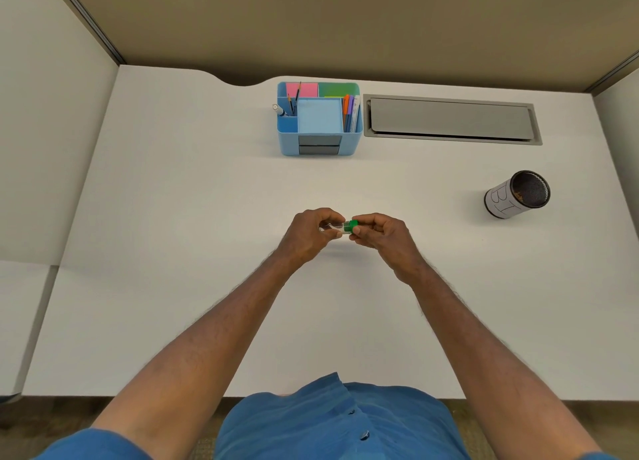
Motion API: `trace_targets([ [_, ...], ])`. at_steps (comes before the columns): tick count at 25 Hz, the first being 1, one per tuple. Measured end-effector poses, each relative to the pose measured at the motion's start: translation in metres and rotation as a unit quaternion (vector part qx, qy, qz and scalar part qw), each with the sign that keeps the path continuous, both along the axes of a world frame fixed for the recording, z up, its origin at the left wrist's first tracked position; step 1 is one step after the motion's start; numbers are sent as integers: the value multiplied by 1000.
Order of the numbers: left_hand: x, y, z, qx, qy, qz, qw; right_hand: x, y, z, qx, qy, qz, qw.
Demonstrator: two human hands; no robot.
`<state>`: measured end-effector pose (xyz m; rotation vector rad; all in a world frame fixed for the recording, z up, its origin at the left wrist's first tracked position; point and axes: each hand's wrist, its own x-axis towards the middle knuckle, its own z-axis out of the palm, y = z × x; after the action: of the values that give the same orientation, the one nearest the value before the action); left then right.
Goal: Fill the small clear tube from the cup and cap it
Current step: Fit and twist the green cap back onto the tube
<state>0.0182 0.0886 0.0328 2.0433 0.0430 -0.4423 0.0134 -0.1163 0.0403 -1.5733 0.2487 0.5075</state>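
Above the middle of the white desk, my left hand grips a small clear tube that lies roughly level. A green cap sits on the tube's right end, pinched between the fingers of my right hand. Most of the tube is hidden by my left fingers, so I cannot tell what it contains. A dark cup with a white label marked "B1" stands far off to the right, tilted open toward me by the wide lens, with a little brownish material visible inside.
A blue desk organiser with sticky notes, pens and brushes stands at the back centre. Right of it lies a grey cable-port flap set into the desk. Beige partition walls close in the back and both sides.
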Motion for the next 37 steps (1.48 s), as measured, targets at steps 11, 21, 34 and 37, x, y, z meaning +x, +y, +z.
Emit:
trace_targets([
  [11, 1, -3, 0, -5, 34, -9, 999, -2, -5, 2, -30, -23, 27, 999],
  [21, -2, -4, 4, -28, 29, 6, 999, -3, -8, 4, -31, -28, 16, 999],
  [34, 2, -1, 4, -50, 39, 0, 998, 3, -11, 12, -42, -35, 60, 997],
  [37, 3, -1, 3, -57, 38, 4, 998, 6, -12, 14, -35, -31, 58, 997],
])
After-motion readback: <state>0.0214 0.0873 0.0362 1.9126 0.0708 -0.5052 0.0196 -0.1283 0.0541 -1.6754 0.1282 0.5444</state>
